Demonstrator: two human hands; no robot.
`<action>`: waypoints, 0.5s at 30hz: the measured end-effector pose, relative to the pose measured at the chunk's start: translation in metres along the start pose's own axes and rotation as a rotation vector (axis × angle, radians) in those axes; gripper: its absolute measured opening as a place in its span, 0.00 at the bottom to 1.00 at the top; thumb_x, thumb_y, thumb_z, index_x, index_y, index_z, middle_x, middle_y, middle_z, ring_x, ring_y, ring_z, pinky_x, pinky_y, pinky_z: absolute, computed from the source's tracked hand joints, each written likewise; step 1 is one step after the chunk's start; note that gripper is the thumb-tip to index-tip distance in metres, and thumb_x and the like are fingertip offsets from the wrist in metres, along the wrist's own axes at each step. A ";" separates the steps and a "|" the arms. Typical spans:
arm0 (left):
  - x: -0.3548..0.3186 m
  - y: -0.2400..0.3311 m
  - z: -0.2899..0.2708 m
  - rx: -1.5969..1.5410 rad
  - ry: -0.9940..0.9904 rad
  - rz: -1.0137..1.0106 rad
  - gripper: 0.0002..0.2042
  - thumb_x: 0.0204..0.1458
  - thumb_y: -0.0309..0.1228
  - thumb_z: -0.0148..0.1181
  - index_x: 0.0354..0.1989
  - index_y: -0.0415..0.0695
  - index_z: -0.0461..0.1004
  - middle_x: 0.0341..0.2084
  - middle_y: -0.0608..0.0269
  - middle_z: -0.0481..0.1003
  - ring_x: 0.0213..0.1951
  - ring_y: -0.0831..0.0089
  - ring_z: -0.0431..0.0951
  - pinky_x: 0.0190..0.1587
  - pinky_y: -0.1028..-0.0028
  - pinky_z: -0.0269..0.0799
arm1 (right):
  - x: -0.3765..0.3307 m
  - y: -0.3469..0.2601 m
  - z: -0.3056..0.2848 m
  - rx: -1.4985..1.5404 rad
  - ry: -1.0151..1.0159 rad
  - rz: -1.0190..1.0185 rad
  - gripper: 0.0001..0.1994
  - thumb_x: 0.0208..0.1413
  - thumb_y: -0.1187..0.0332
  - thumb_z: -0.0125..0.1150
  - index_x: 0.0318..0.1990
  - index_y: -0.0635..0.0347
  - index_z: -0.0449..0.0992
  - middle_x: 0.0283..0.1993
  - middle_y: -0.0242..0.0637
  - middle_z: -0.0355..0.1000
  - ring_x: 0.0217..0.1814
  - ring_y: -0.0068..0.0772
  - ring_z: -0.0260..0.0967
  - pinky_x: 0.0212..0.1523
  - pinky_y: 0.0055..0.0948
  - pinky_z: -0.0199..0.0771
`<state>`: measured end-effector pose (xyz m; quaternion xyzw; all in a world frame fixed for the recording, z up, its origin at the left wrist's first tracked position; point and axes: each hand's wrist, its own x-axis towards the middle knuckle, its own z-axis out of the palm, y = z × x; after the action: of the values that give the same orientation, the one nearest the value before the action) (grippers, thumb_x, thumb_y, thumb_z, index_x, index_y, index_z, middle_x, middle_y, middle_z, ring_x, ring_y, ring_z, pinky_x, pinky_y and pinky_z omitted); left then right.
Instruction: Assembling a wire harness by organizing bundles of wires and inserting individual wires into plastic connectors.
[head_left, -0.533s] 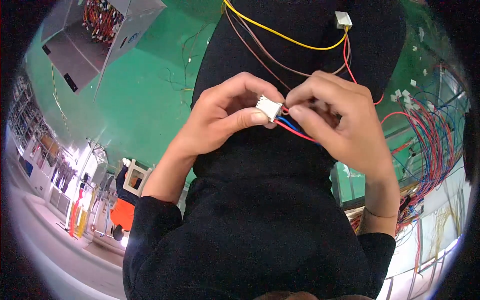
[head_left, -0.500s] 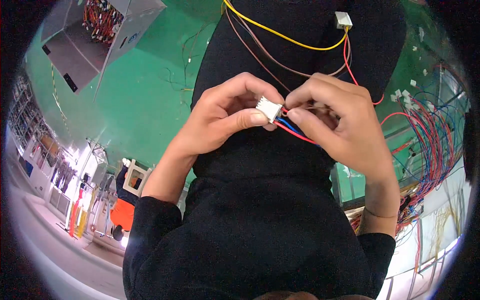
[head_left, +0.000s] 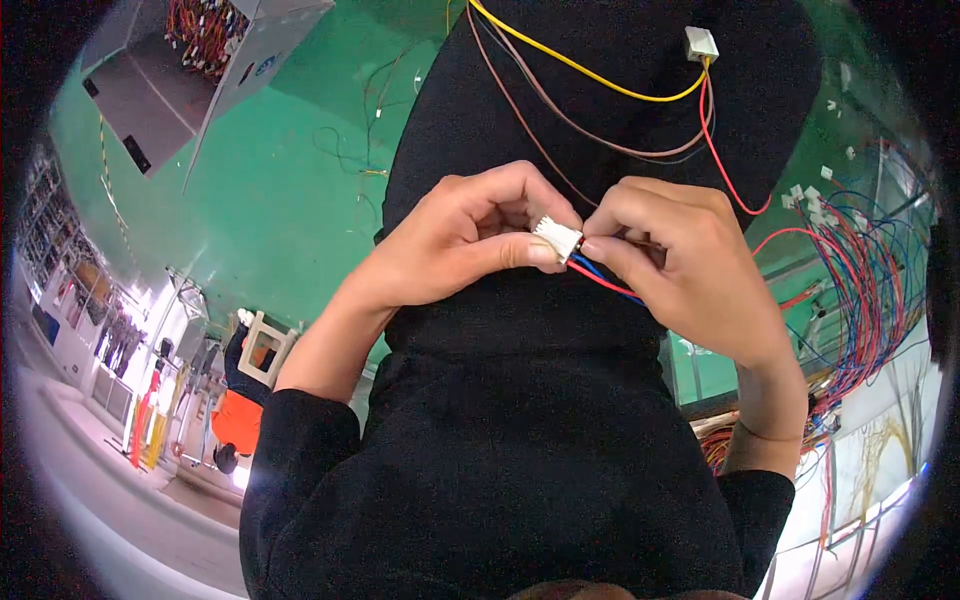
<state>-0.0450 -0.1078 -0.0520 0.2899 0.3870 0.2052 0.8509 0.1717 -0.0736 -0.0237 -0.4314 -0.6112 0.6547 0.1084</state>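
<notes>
My left hand (head_left: 450,245) pinches a white plastic wire connector (head_left: 557,238) between thumb and fingers, its toothed end facing left. Out of its other end run a red wire (head_left: 606,281) and a blue wire (head_left: 589,267), which pass beneath my right hand (head_left: 685,265). That hand is closed, thumb against forefinger, right at the connector's wire side. A bit of reddish wire shows at its fingertips; the rest of it is hidden by the fingers. On my dark-clothed lap lies another white connector (head_left: 701,44), with a yellow wire (head_left: 580,73), brownish wires and a red one attached.
A grey box (head_left: 150,95) filled with wired connectors stands at upper left. To the right hangs a large bundle of red and blue wires (head_left: 880,300) with white connectors. Loose wires lie on the green floor (head_left: 290,210). A person in orange (head_left: 238,422) is at far left.
Both hands have shifted slightly right and down with the connector. My right fingertips have come up against its wire side, covering the small wire end seen before.
</notes>
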 end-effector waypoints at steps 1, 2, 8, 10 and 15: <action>0.000 0.000 -0.001 -0.001 0.000 -0.001 0.09 0.52 0.26 0.58 0.41 0.38 0.71 0.32 0.63 0.76 0.37 0.79 0.76 0.41 0.78 0.71 | 0.000 0.000 0.000 -0.010 0.001 -0.007 0.04 0.46 0.78 0.61 0.29 0.68 0.71 0.22 0.36 0.65 0.20 0.22 0.61 0.20 0.22 0.57; 0.001 0.000 -0.003 0.041 -0.011 0.001 0.11 0.52 0.27 0.59 0.41 0.36 0.70 0.33 0.61 0.75 0.37 0.75 0.76 0.41 0.76 0.72 | 0.000 0.000 0.000 -0.009 0.001 -0.005 0.04 0.46 0.78 0.61 0.29 0.68 0.71 0.22 0.36 0.65 0.20 0.22 0.61 0.20 0.22 0.57; 0.000 -0.001 -0.003 0.093 -0.014 0.009 0.09 0.52 0.26 0.59 0.40 0.38 0.71 0.32 0.63 0.76 0.37 0.80 0.75 0.39 0.79 0.71 | -0.001 0.003 0.002 0.014 0.000 -0.001 0.04 0.45 0.78 0.61 0.28 0.68 0.72 0.23 0.37 0.67 0.20 0.26 0.64 0.20 0.24 0.59; -0.001 -0.001 -0.001 0.109 -0.025 -0.004 0.09 0.52 0.26 0.59 0.40 0.38 0.71 0.32 0.63 0.76 0.36 0.80 0.75 0.39 0.79 0.71 | -0.003 0.002 0.003 -0.009 0.002 0.009 0.04 0.45 0.78 0.61 0.27 0.68 0.72 0.23 0.38 0.67 0.21 0.28 0.64 0.20 0.25 0.59; -0.001 -0.001 0.000 0.083 0.023 0.029 0.09 0.51 0.26 0.60 0.39 0.38 0.72 0.31 0.63 0.77 0.36 0.80 0.76 0.39 0.79 0.71 | -0.002 0.000 0.007 -0.014 0.050 -0.007 0.04 0.45 0.78 0.60 0.27 0.68 0.71 0.22 0.38 0.67 0.21 0.29 0.65 0.21 0.25 0.60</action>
<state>-0.0454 -0.1095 -0.0520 0.3283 0.4006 0.2047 0.8305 0.1683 -0.0798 -0.0236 -0.4464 -0.6142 0.6390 0.1231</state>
